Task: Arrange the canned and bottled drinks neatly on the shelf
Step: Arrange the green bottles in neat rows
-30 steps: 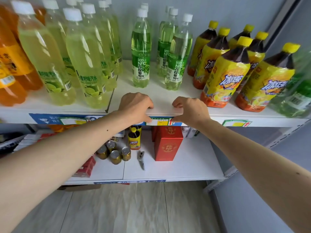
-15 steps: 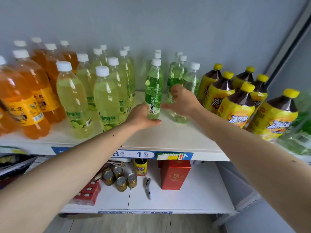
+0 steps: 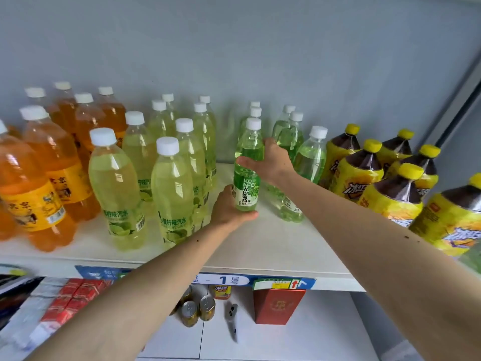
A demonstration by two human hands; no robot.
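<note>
A green grape-drink bottle (image 3: 247,175) with a white cap stands upright at the front of its row on the white upper shelf (image 3: 273,246). My left hand (image 3: 229,208) cups its base from the left. My right hand (image 3: 270,162) wraps its upper body from the right. More green bottles (image 3: 311,157) stand behind and to the right. Pale lime soda bottles (image 3: 171,191) stand in rows on the left. Orange soda bottles (image 3: 33,183) fill the far left. Yellow-capped iced tea bottles (image 3: 393,194) crowd the right.
On the lower shelf stand small gold cans (image 3: 197,308), a red box (image 3: 277,306), red cartons (image 3: 73,300) at the left and a small grey tool (image 3: 231,316). A grey wall backs the shelves. A shelf post (image 3: 453,110) rises at the right.
Both hands left the shelf's front edge and reached up to the front green bottle. The right hand shifted from the bottle on the right onto this one. The view tilted upward.
</note>
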